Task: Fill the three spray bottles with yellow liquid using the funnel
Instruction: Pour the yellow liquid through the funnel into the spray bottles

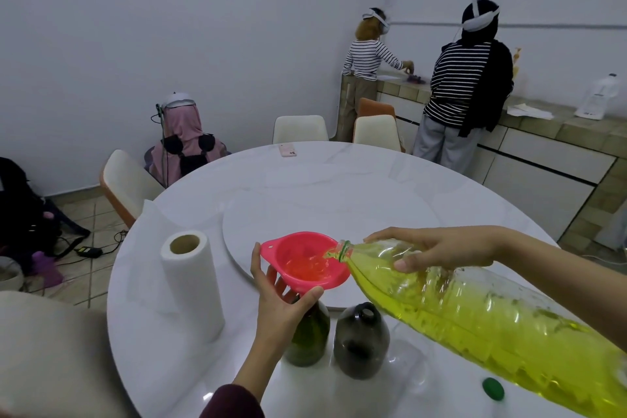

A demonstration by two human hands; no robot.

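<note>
White marble table (pixel 373 180) | left hand (pixel 281 302) grips pink funnel (pixel 305 263) seated in green bottle (pixel 307 332) | right hand (pixel 437 248) grips tilted big bottle (pixel 492 312), pouring yellow liquid into funnel | dark bottle (pixel 361 339) between the hands

White walls (pixel 135 27), tiled floor (pixel 91 214), round marble table (pixel 339 173), cream chairs (pixel 300 129), possibly tiled counter (pixel 543 125)

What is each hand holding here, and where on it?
Left hand holds the pink plastic funnel beneath its bowl, at the spout. Right hand grips the large clear bottle of yellow liquid near its shoulder.
</note>
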